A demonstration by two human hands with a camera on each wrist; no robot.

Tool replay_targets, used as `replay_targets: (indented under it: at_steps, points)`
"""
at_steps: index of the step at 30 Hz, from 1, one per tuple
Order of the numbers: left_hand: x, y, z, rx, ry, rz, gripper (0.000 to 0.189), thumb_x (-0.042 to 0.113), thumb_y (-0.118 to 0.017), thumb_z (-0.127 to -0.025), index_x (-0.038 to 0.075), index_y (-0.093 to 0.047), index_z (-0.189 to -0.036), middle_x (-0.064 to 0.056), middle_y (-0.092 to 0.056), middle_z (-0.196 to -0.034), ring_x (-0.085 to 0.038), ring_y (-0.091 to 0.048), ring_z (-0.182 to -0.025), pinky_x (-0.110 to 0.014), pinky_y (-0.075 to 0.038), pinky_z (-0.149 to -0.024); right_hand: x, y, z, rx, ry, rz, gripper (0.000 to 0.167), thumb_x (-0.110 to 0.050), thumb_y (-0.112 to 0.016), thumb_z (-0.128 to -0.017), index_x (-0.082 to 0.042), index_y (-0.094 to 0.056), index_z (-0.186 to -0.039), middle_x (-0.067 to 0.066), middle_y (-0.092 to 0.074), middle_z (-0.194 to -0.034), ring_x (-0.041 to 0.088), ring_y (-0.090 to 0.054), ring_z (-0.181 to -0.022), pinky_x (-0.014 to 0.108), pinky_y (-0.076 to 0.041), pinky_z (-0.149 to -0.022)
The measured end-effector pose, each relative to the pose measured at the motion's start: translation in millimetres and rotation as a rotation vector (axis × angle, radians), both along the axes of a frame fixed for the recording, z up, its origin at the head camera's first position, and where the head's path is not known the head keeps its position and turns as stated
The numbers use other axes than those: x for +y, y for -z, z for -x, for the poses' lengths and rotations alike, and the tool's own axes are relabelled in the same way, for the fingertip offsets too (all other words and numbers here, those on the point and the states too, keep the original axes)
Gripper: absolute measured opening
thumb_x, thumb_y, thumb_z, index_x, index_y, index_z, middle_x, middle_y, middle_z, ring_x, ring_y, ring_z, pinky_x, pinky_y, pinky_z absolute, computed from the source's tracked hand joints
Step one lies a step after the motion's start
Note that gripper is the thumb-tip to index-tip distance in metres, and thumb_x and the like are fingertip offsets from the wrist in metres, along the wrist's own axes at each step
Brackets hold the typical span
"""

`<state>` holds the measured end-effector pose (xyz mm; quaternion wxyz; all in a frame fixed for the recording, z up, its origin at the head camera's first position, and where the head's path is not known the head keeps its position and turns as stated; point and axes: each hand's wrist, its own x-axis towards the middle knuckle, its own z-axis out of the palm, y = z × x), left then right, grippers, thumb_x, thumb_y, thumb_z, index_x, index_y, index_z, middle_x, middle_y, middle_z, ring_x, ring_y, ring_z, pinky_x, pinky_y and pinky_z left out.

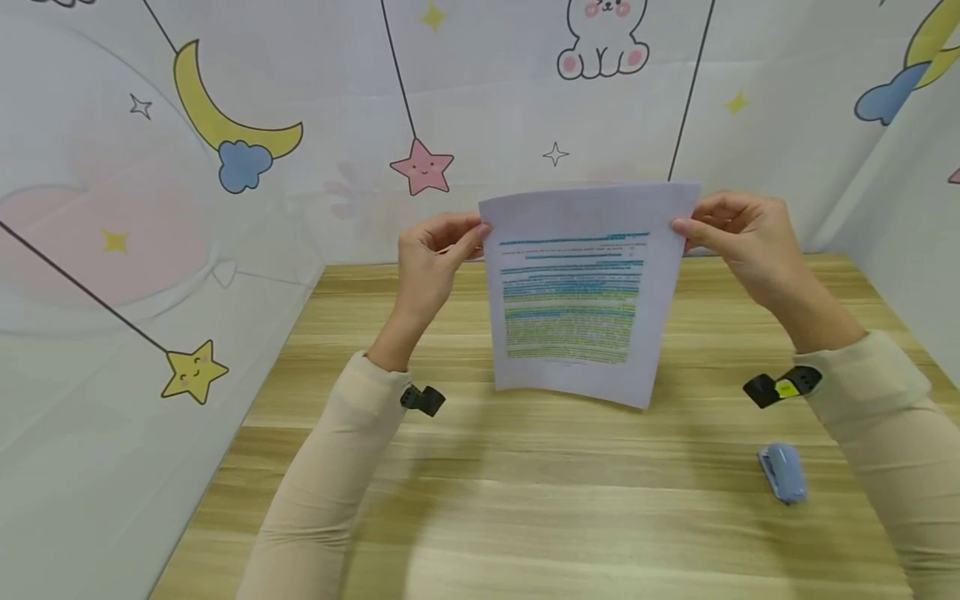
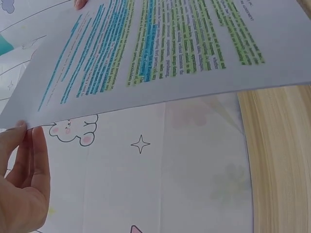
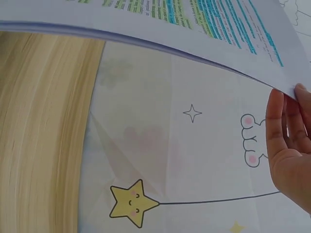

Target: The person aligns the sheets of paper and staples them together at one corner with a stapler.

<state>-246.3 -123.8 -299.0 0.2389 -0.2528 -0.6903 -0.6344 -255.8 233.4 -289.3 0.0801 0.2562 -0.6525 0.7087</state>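
A printed sheet of paper [image 1: 570,212], marked with blue and yellow-green highlighter, hangs upright above the table between both hands. Its text appears upside down in the head view. My left hand [image 1: 435,258] pinches the upper left corner between thumb and fingers. At the upper right corner, my right hand [image 1: 750,242] pinches the paper the same way. Seen from the right wrist, the paper's edge [image 3: 146,44] looks layered, like more than one sheet. A small light-blue stapler [image 1: 784,473] lies on the table near the right forearm, touched by neither hand.
The wood-grain table [image 1: 525,500] spreads beneath the paper and arms. A white cloth [image 1: 495,100] printed with stars, moons and a bear hangs behind the table and along its sides. Black straps [image 1: 783,386] dangle from both cuffs.
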Motion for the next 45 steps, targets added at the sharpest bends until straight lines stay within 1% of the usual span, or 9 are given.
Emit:
replay_targets:
  at_steps: [6,9,13,18,21,25,32,40,45]
  points:
    - [-0.2,2.1,-1.5,-0.049,0.069,-0.004,0.013,-0.004,-0.070,-0.090,-0.013,-0.071,-0.099,-0.013,-0.073,-0.086,-0.017,-0.068,-0.070,-0.033,-0.061,-0.070,6,0.6,-3.3,-0.078,-0.041,-0.022,0.005,0.011,-0.068,-0.088,0.015,-0.065,-0.092,0.010,-0.073,-0.086,0.019,-0.067,-0.065,0.024,-0.058,-0.068]
    - [-0.4,5.7,-2.9,-0.111,0.092,0.008,0.014,-0.003,-0.070,-0.091,-0.012,-0.071,-0.101,-0.012,-0.073,-0.088,-0.018,-0.068,-0.072,-0.033,-0.061,-0.071,10,1.9,-6.4,-0.152,-0.004,-0.110,0.007,0.006,-0.070,-0.089,0.011,-0.068,-0.093,0.009,-0.074,-0.088,0.018,-0.069,-0.067,0.023,-0.058,-0.070]
    - [-1.4,13.1,-5.4,-0.230,0.107,0.005,0.016,0.000,-0.071,-0.091,-0.010,-0.072,-0.103,-0.012,-0.072,-0.091,-0.019,-0.068,-0.074,-0.031,-0.061,-0.073,13,6.7,-10.5,-0.257,0.046,-0.232,0.011,-0.003,-0.073,-0.089,0.005,-0.069,-0.095,0.007,-0.074,-0.088,0.017,-0.069,-0.072,0.022,-0.057,-0.070]
    - [-2.3,24.3,-9.0,-0.416,0.132,-0.042,0.017,0.004,-0.072,-0.091,-0.007,-0.072,-0.104,-0.011,-0.071,-0.093,-0.019,-0.067,-0.075,-0.031,-0.061,-0.076,15,17.8,-14.4,-0.365,0.006,-0.219,0.006,-0.001,-0.072,-0.090,0.003,-0.070,-0.094,0.008,-0.074,-0.089,0.018,-0.068,-0.072,0.025,-0.058,-0.069]
    - [-2.3,30.9,-10.9,-0.486,0.145,-0.053,0.018,0.004,-0.071,-0.092,-0.008,-0.071,-0.106,-0.010,-0.070,-0.093,-0.018,-0.066,-0.076,-0.032,-0.061,-0.077,15,24.5,-15.9,-0.410,-0.021,-0.219,0.003,0.000,-0.071,-0.091,0.001,-0.070,-0.094,0.008,-0.074,-0.091,0.018,-0.068,-0.073,0.026,-0.059,-0.070]
    - [-1.5,39.8,-12.3,-0.540,0.159,-0.062,0.020,0.005,-0.070,-0.093,-0.008,-0.070,-0.108,-0.009,-0.070,-0.093,-0.018,-0.065,-0.077,-0.032,-0.060,-0.078,16,31.8,-16.2,-0.457,-0.041,-0.216,0.004,0.000,-0.070,-0.092,-0.001,-0.072,-0.096,0.008,-0.074,-0.092,0.019,-0.067,-0.073,0.027,-0.059,-0.070]
    - [-0.7,55.1,-11.6,-0.590,0.154,-0.068,0.019,0.005,-0.072,-0.092,-0.007,-0.071,-0.106,-0.008,-0.070,-0.091,-0.017,-0.066,-0.076,-0.033,-0.060,-0.078,17,45.4,-16.0,-0.502,-0.080,-0.194,0.007,0.002,-0.067,-0.093,-0.001,-0.073,-0.094,0.007,-0.073,-0.090,0.019,-0.066,-0.073,0.030,-0.059,-0.070]
    - [1.9,67.0,-9.8,-0.666,0.153,-0.105,0.016,0.003,-0.072,-0.091,-0.005,-0.071,-0.105,-0.008,-0.070,-0.091,-0.023,-0.067,-0.079,-0.032,-0.060,-0.077,17,56.8,-16.5,-0.579,-0.055,-0.191,0.007,0.000,-0.068,-0.093,-0.004,-0.072,-0.090,0.005,-0.073,-0.089,0.018,-0.065,-0.073,0.030,-0.059,-0.070]
    - [3.4,71.8,-9.7,-0.710,0.148,-0.112,0.014,0.004,-0.072,-0.091,-0.003,-0.072,-0.104,-0.007,-0.070,-0.091,-0.016,-0.067,-0.075,-0.030,-0.060,-0.074,19,62.0,-16.1,-0.597,-0.104,-0.145,0.007,0.000,-0.068,-0.093,-0.004,-0.072,-0.090,0.005,-0.073,-0.089,0.016,-0.065,-0.073,0.028,-0.059,-0.070]
